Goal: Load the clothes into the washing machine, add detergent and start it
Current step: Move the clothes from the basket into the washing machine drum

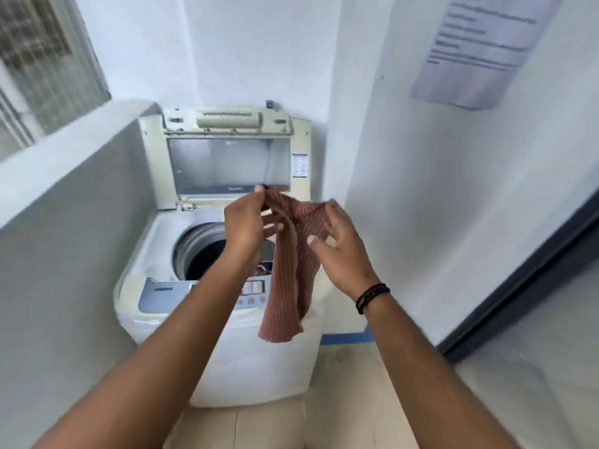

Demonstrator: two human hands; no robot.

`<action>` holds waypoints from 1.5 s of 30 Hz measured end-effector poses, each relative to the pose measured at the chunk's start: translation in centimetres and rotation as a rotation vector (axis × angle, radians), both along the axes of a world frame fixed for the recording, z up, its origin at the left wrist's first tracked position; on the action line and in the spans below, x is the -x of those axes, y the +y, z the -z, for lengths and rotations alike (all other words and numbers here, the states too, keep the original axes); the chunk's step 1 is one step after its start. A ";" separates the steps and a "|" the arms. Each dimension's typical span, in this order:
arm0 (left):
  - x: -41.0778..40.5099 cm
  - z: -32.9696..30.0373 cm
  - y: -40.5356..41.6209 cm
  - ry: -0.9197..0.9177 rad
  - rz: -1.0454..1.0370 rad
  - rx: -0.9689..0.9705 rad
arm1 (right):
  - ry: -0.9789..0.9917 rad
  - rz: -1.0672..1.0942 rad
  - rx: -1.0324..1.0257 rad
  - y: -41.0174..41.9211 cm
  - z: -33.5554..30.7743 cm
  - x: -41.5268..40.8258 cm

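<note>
— What stands on the floor (343, 400)?
— A top-loading washing machine (256, 361), pale, lid raised, set in the corner.
— And the floor itself?
— Beige tiles, with a blue strip (345, 338) where they meet the wall.

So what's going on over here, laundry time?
Yes. A person stands at a top-loading washing machine whose lid is propped open. Both hands hold up a reddish-brown knitted cloth above the drum opening: the left hand pinches its top edge, the right hand grips the other side, and the rest hangs down over the control panel. Some clothing seems to be inside the drum already. No detergent is in view.
</note>
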State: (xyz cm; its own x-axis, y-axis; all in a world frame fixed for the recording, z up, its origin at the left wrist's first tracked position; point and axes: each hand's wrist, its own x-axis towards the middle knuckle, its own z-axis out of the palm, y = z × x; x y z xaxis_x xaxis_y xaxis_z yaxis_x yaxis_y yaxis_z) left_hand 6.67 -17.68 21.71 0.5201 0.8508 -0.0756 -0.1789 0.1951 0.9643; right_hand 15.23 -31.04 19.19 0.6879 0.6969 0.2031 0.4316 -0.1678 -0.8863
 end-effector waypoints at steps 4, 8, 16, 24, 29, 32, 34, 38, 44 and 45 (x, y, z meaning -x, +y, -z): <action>-1.7 -3.6 4.7 -0.057 -0.086 -0.100 | -0.131 -0.042 -0.066 5.3 -2.7 -2.4; -2.8 -5.9 8.5 -0.102 -0.198 -0.136 | -0.099 -0.120 -0.138 8.8 -3.0 -4.6; -2.0 -1.3 12.3 -0.192 -0.270 -0.112 | 0.033 -0.245 -0.070 12.5 5.0 -6.2; 2.1 16.2 13.7 0.497 -0.226 0.054 | 0.068 -0.322 0.454 12.9 15.2 -6.4; 3.3 19.5 16.5 0.800 -0.140 -0.044 | 0.077 -0.217 0.528 14.8 16.0 -8.5; 2.9 19.9 19.0 0.814 -0.111 0.017 | 0.057 -0.154 0.571 16.8 16.3 -9.5; 2.3 20.2 20.8 0.795 -0.107 0.063 | 0.054 -0.119 0.591 18.3 16.8 -10.5; 0.6 20.6 24.0 0.731 -0.078 0.127 | 0.091 -0.135 0.590 21.3 17.1 -12.2; -2.5 20.7 28.1 0.566 -0.035 0.055 | 0.068 -0.248 0.658 25.2 18.0 -13.5; -2.8 21.1 28.7 0.551 -0.016 0.065 | 0.058 -0.243 0.690 25.5 18.1 -13.4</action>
